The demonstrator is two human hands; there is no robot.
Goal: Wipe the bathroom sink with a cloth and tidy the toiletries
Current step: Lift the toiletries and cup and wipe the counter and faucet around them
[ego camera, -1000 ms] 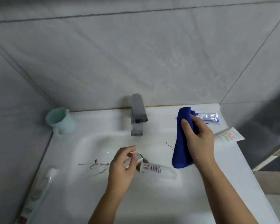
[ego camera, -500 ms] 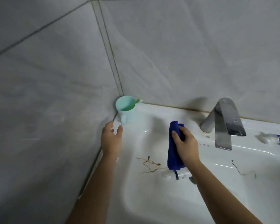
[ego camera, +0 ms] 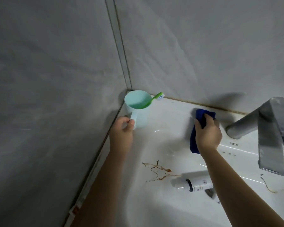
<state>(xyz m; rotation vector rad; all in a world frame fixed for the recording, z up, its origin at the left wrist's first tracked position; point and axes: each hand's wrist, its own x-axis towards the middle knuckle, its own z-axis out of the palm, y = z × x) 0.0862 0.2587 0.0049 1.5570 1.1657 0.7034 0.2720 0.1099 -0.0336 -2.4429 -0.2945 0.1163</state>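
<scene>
A pale green cup (ego camera: 138, 110) stands in the back left corner of the white sink (ego camera: 167, 122), with a green toothbrush (ego camera: 154, 99) leaning in it. My left hand (ego camera: 121, 135) curls round the cup's handle. My right hand (ego camera: 206, 133) grips a blue cloth (ego camera: 202, 117) and holds it against the sink's back ledge, left of the tap. Brown streaks (ego camera: 157, 171) mark the basin. A white tube (ego camera: 193, 184) lies in the basin beside my right forearm.
The chrome tap (ego camera: 267, 128) juts out at the right. More brown marks (ego camera: 272, 189) lie under its spout. Grey tiled walls meet in the corner behind the cup.
My left hand has reached the cup and closed on its handle. My right hand has carried the cloth up from the basin to the back ledge. The view has moved closer to the corner.
</scene>
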